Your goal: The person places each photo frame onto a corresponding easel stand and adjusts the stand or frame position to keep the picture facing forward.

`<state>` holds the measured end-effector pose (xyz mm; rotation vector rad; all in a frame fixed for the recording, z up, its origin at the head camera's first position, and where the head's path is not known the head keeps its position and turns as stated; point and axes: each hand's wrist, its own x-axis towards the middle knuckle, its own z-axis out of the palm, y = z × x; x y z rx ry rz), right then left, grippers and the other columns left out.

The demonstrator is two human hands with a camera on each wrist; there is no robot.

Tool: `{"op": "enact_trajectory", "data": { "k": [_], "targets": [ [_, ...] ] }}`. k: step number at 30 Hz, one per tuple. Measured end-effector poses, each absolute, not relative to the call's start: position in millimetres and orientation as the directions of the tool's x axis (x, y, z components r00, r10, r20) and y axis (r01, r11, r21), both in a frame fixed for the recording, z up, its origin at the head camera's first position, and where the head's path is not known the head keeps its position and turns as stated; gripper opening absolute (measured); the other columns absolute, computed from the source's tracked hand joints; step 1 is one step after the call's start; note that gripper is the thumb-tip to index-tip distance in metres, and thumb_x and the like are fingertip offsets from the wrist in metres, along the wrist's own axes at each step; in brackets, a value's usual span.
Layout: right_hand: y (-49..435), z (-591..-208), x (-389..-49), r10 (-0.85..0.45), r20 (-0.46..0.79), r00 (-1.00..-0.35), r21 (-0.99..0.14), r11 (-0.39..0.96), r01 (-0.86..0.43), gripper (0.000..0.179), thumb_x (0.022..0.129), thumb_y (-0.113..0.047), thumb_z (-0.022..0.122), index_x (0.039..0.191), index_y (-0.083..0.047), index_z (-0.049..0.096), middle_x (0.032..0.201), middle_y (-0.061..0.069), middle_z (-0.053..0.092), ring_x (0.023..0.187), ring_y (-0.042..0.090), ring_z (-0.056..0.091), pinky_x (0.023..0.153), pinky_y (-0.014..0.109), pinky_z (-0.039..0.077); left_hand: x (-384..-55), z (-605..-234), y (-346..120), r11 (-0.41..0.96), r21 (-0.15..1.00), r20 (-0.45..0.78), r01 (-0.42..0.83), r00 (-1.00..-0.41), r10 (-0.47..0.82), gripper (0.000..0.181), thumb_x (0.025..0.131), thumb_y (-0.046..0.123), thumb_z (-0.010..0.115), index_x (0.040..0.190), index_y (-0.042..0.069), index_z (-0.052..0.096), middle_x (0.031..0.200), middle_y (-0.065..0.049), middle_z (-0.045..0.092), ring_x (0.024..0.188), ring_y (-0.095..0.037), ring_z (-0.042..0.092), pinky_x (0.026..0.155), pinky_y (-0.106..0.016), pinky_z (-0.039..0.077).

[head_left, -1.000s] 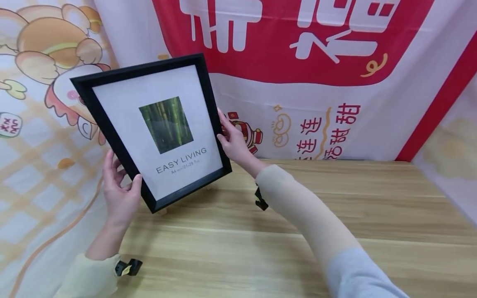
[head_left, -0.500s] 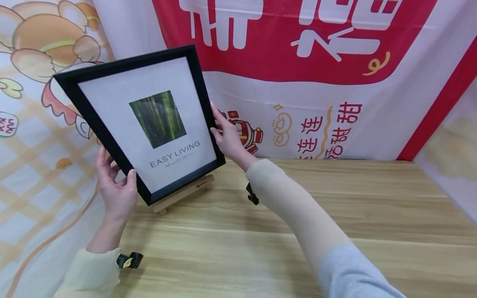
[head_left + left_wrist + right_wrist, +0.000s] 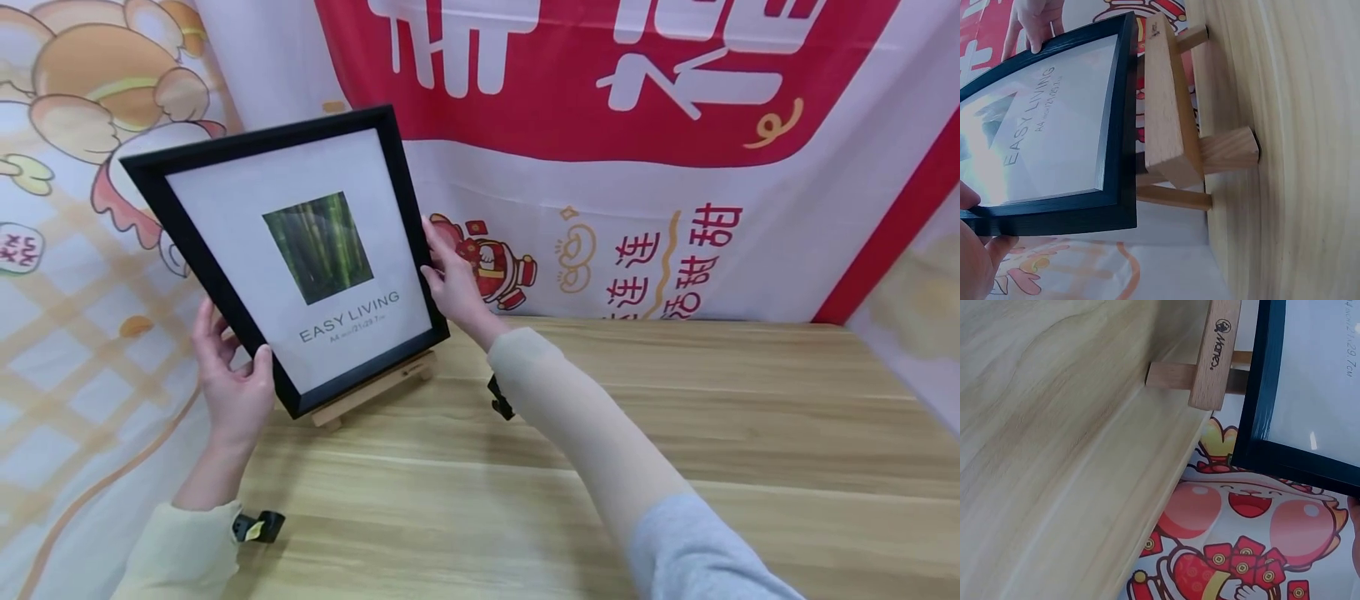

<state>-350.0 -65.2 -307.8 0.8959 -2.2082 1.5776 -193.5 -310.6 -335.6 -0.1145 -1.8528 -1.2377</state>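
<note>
Both hands hold a black picture frame [image 3: 315,250] with a white insert, a bamboo photo and "EASY LIVING" lettering. My left hand [image 3: 236,392] grips its left side near the lower corner, thumb on the front. On the opposite side, my right hand [image 3: 461,287] grips the right edge, thumb in front and fingers behind. Below the frame stands a small wooden easel [image 3: 375,388], mostly hidden behind it in the head view. From the left wrist, a narrow gap shows between the frame's bottom edge and the easel's ledge [image 3: 1166,94]. Printed lettering marks the ledge's right end [image 3: 1213,365].
The easel stands on a wood-grain table [image 3: 600,433], toward its back left. A red and white printed cloth [image 3: 570,150] hangs behind. Another cloth with cartoon animals and a checked pattern [image 3: 67,375] hangs close on the left.
The picture frame has shifted left in both hands, uncovering the easel's ledge. It rose, then came down slightly over the last half second. Both hands kept their grip.
</note>
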Motion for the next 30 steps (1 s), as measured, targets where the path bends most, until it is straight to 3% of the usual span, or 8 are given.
{"op": "enact_trajectory", "data": {
  "k": [11, 16, 22, 30],
  "targets": [
    [-82, -315, -351, -0.317, 0.535, -0.783, -0.77, 0.199, -0.606, 0.076, 0.095, 0.005, 0.055, 0.156, -0.029, 0.022, 0.152, -0.001, 0.037, 0.12, 0.017, 0.054, 0.094, 0.027, 0.049, -190, -343, -321, 0.501, 0.724, 0.679, 0.475, -0.623, -0.39, 0.078, 0.089, -0.015, 0.049, 0.153, 0.022, 0.024, 0.137, -0.004, 0.044, 0.105, -0.017, 0.051, 0.074, -0.012, 0.051],
    [-87, -315, -351, -0.331, 0.51, -0.794, -0.771, 0.232, -0.593, 0.076, 0.097, 0.002, 0.054, 0.156, -0.031, 0.02, 0.155, -0.003, 0.032, 0.125, 0.018, 0.05, 0.096, 0.028, 0.048, -190, -343, -326, 0.515, 0.732, 0.666, 0.446, -0.627, -0.403, 0.08, 0.089, -0.015, 0.05, 0.153, 0.025, 0.023, 0.138, -0.005, 0.044, 0.105, -0.017, 0.051, 0.074, -0.011, 0.051],
    [-89, -316, -353, -0.336, 0.478, -0.811, -0.769, 0.285, -0.572, 0.074, 0.097, 0.001, 0.053, 0.156, -0.028, 0.02, 0.156, -0.003, 0.029, 0.128, 0.02, 0.047, 0.096, 0.029, 0.048, -196, -340, -330, 0.496, 0.774, 0.609, 0.394, -0.678, -0.412, 0.083, 0.09, -0.012, 0.05, 0.154, 0.031, 0.02, 0.14, -0.008, 0.042, 0.106, -0.018, 0.05, 0.071, -0.012, 0.05],
    [-91, -322, -356, -0.339, 0.384, -0.859, -0.816, 0.311, -0.488, 0.073, 0.099, 0.0, 0.05, 0.157, -0.03, 0.018, 0.159, -0.002, 0.023, 0.138, 0.021, 0.036, 0.106, 0.033, 0.039, -208, -345, -339, 0.459, 0.809, 0.556, 0.367, -0.73, -0.396, 0.086, 0.09, -0.014, 0.05, 0.155, 0.031, 0.017, 0.14, -0.011, 0.042, 0.107, -0.021, 0.051, 0.066, -0.014, 0.052]
  ]
}}
